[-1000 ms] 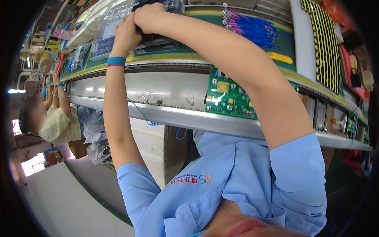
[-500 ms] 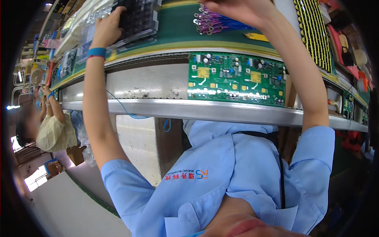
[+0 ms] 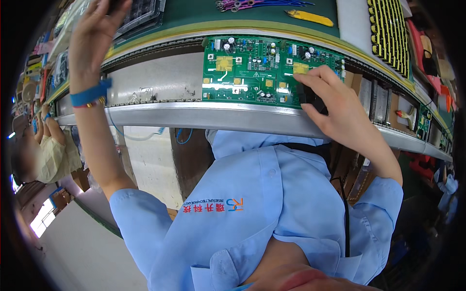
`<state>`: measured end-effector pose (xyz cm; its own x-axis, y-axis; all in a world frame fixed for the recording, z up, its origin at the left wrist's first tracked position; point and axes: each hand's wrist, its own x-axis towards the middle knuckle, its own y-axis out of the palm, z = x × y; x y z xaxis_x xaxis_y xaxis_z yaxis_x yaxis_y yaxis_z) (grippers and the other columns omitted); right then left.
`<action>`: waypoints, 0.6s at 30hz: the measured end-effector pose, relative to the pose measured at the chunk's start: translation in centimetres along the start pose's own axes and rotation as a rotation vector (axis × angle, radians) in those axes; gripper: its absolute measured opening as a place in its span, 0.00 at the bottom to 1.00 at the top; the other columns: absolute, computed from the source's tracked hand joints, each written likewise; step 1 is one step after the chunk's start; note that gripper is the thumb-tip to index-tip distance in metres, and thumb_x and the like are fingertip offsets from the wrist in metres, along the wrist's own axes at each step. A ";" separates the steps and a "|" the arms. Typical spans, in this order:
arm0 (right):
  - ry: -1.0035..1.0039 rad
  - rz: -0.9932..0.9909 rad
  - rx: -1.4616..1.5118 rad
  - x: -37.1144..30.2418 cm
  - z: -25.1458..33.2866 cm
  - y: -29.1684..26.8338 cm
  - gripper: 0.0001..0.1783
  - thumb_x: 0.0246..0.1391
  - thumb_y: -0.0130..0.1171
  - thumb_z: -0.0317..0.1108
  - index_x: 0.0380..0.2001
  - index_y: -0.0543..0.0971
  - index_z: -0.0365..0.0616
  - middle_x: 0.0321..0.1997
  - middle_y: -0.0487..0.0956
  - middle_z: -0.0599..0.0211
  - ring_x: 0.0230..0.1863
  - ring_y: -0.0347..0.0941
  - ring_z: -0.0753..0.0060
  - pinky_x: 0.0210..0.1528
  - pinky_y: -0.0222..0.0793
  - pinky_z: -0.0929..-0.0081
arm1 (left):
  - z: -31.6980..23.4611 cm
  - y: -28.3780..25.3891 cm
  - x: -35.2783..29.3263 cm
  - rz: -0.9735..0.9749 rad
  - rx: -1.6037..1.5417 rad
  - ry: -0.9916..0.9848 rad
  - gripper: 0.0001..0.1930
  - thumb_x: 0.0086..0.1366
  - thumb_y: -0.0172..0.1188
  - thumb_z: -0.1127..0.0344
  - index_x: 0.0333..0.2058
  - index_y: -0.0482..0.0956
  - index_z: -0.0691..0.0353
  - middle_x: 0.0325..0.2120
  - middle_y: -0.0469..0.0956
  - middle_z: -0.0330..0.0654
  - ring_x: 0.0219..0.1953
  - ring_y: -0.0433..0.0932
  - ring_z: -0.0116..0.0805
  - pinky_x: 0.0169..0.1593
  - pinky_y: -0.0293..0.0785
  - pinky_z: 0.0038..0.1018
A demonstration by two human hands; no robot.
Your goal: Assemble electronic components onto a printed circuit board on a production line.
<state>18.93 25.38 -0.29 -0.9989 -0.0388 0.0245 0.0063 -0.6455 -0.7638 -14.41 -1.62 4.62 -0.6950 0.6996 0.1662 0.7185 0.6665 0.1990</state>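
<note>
A long green circuit board with yellow squares, white connectors and small cylindrical parts lies across the metal rails in front of me. Over its right half, my right hand pinches a black block-shaped part between thumb and fingers, low on the board. Whether the part touches the board is hidden. My left hand, with a blue band on its wrist, is raised at the upper left beside the black tray. Something dark shows between its fingers at the picture's top edge, too cut off to name.
Behind the rail, a green mat holds a bundle of purple and blue wires with ring terminals and a yellow-handled cutter. Rows of yellow-black parts stand at right. The metal rail runs along the front. A co-worker is at far left.
My right hand has come down from the wires to the board, now with a black part. My left hand has lifted from the black tray and moved left. The view has shifted slightly.
</note>
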 end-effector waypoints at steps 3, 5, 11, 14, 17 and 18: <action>0.015 -0.008 -0.101 -0.2 -0.1 1.0 0.31 0.47 0.64 0.24 0.57 0.70 0.42 0.47 0.72 0.56 0.45 0.74 0.49 0.43 0.74 0.61 | 2.0 7.2 -3.3 -0.065 -0.200 -0.241 0.26 0.71 0.52 0.68 0.64 0.60 0.71 0.47 0.72 0.46 0.43 0.75 0.36 0.42 0.78 0.24; 0.025 0.015 -0.193 -0.2 0.7 1.3 0.32 0.47 0.64 0.25 0.58 0.69 0.44 0.44 0.73 0.58 0.41 0.75 0.52 0.38 0.74 0.63 | 3.6 8.0 -4.7 0.049 -0.293 -0.353 0.32 0.60 0.63 0.68 0.63 0.63 0.61 0.43 0.78 0.43 0.32 0.73 0.31 0.40 0.68 0.22; -0.065 -0.043 -0.343 -0.1 1.1 1.6 0.34 0.46 0.65 0.28 0.59 0.69 0.47 0.38 0.75 0.63 0.38 0.76 0.59 0.33 0.74 0.65 | 5.3 11.7 -6.9 0.216 0.153 -0.384 0.27 0.61 0.60 0.73 0.60 0.68 0.65 0.40 0.75 0.38 0.26 0.65 0.18 0.29 0.61 0.15; -0.064 0.013 -0.385 -0.1 1.0 1.4 0.30 0.47 0.63 0.29 0.56 0.71 0.44 0.37 0.74 0.64 0.37 0.76 0.61 0.32 0.74 0.67 | 5.7 12.4 -7.3 0.394 0.578 -0.226 0.26 0.56 0.65 0.76 0.55 0.76 0.57 0.39 0.75 0.36 0.28 0.66 0.19 0.34 0.64 0.16; -0.006 0.032 -0.332 0.0 0.8 1.0 0.29 0.45 0.66 0.30 0.54 0.73 0.44 0.38 0.76 0.63 0.37 0.76 0.60 0.34 0.74 0.67 | 6.7 13.0 -8.1 0.417 0.806 -0.004 0.28 0.54 0.67 0.75 0.56 0.75 0.58 0.39 0.77 0.36 0.30 0.67 0.21 0.37 0.68 0.18; -0.007 0.027 -0.329 0.1 0.6 0.8 0.29 0.45 0.66 0.30 0.54 0.73 0.44 0.38 0.76 0.63 0.37 0.76 0.60 0.34 0.74 0.67 | 6.5 13.4 -8.4 0.414 0.838 -0.077 0.27 0.52 0.69 0.73 0.54 0.75 0.60 0.40 0.78 0.40 0.32 0.72 0.28 0.39 0.72 0.24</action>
<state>18.90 24.37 -0.53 -0.9983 -0.0587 0.0052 0.0164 -0.3627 -0.9317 1.21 3.12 -0.39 -0.3973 0.9177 -0.0017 0.7153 0.3085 -0.6271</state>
